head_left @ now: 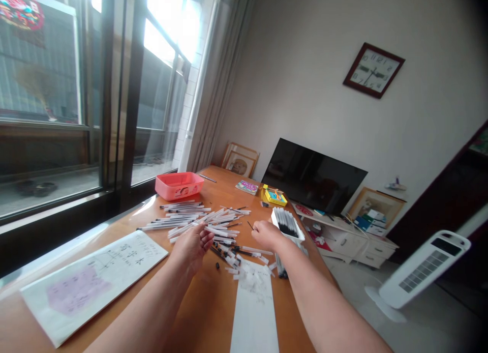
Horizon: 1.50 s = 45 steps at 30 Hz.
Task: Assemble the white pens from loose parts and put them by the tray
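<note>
Two bare forearms [145, 312] enter from the bottom of the frame and reach over an orange-brown wooden tabletop [202, 312]. The left hand [192, 246], at lower centre, is raised with its fingers [206, 236] loosely curled just over the edge of the pile; whether they hold anything cannot be determined. The right hand [268, 235], right of centre, has its fingers [256, 230] drawn narrow, and a thin black pen refill [250, 225] appears pinched at their tips. Just beside that hand sits a white rectangular tray [295, 236] loaded with black-tipped pens. A loose heap of clear plastic pens with black refills [206, 228] lies across the centre, directly beyond both hands. A pink plastic crate [179, 185] stands at the far end of the tabletop. A long white paper strip [253, 312] occupies bottom centre; a white printed sheet with a lilac patch [91, 287] lies lower left.
</note>
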{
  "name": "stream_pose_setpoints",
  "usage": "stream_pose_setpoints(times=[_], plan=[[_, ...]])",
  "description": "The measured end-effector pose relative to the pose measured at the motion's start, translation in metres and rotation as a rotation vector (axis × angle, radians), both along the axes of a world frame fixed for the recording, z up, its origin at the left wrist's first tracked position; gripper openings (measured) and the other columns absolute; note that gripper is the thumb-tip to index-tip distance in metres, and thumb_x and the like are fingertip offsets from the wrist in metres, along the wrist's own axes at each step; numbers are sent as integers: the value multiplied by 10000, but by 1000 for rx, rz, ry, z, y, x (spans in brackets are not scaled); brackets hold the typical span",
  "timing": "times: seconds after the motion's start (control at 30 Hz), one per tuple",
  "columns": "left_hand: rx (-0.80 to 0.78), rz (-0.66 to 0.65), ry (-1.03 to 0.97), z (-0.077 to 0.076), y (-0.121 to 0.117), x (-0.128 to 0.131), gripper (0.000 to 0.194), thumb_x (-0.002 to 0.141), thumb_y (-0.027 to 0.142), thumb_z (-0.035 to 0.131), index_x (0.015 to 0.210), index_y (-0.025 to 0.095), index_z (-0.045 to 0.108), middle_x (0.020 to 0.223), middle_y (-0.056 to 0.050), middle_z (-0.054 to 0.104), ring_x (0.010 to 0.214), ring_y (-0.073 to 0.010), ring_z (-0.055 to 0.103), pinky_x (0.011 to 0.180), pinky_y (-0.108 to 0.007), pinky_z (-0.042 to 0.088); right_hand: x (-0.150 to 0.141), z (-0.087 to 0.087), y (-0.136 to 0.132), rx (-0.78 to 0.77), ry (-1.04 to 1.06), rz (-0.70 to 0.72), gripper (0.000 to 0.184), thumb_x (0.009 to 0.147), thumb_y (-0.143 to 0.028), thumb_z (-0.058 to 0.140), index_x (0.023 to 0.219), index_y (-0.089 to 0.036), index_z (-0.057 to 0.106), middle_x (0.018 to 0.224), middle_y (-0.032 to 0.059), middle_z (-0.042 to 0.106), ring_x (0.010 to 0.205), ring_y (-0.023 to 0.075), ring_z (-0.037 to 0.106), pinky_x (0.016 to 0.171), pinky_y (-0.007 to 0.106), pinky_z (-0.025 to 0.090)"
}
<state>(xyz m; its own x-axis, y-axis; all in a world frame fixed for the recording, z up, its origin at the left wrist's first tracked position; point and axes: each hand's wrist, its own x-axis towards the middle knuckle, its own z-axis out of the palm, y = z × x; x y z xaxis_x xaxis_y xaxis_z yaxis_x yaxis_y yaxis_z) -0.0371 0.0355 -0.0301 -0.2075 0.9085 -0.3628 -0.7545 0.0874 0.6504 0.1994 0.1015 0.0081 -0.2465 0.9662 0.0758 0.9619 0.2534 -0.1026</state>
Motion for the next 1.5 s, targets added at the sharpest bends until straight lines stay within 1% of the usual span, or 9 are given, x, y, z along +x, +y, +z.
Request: stream_pose_setpoints(times=[0.13,0.2,0.27,0.43,0.77,1.03,1.23,1.37,1.5], plan=[[3,7,-19,0,-1,2,58,943,177,587,891,156,603,716,-19,629,560,-112,665,510,-192,541,-3,22,-40,22,149,87,293,1001,-324,409,936,-203,668,817,10,699,759,146,627,662,232,408],[9,11,-26,1,-2,3,73,955,172,571,890,151,596,721,-25,632,564,-113,669,521,-195,550,-5,28,-64,-60,444,187,331,1002,-412,443,976,-193,689,738,-3,662,700,150,607,629,238,414],[13,16,-32,1,-3,4,83,960,167,568,881,149,588,720,-25,631,561,-111,669,526,-194,554,-6,29,-86,-149,624,231,327,967,-450,527,1055,-196,713,773,-4,674,684,153,594,618,246,425],[40,9,-40,-2,-4,6,67,950,160,590,885,145,588,729,-30,640,557,-109,666,528,-196,560,-11,26,-113,-157,802,206,309,915,-397,631,1124,-190,728,937,28,737,844,188,650,733,271,475],[64,-30,-14,-6,-5,11,78,941,167,612,869,141,595,713,-27,634,544,-103,659,518,-189,555,-13,16,-109,-149,776,238,261,907,-348,622,1069,-191,754,889,28,747,801,182,660,687,261,465],[73,-119,3,-2,-13,26,106,924,165,647,841,145,584,700,-34,647,554,-117,676,512,-193,558,-16,16,-108,-93,773,143,209,870,-347,640,937,-181,748,769,12,709,708,168,626,612,247,439],[79,-255,-110,4,-27,40,91,878,131,704,876,135,614,787,-67,705,664,-149,736,597,-219,614,-21,10,-100,104,911,61,357,883,-494,660,1059,-186,698,926,48,715,829,192,656,716,277,501],[36,-272,-157,8,-30,43,72,883,118,699,880,129,628,782,-67,713,675,-151,745,613,-219,626,-22,16,-102,34,1034,4,462,933,-627,543,1031,-192,663,906,47,709,643,150,617,554,254,460],[-11,-251,-169,13,-30,40,50,923,120,653,892,128,615,766,-68,713,644,-132,735,593,-197,619,-13,18,-97,122,1113,-65,486,945,-656,493,1004,-198,645,940,47,714,537,108,573,504,242,417]])
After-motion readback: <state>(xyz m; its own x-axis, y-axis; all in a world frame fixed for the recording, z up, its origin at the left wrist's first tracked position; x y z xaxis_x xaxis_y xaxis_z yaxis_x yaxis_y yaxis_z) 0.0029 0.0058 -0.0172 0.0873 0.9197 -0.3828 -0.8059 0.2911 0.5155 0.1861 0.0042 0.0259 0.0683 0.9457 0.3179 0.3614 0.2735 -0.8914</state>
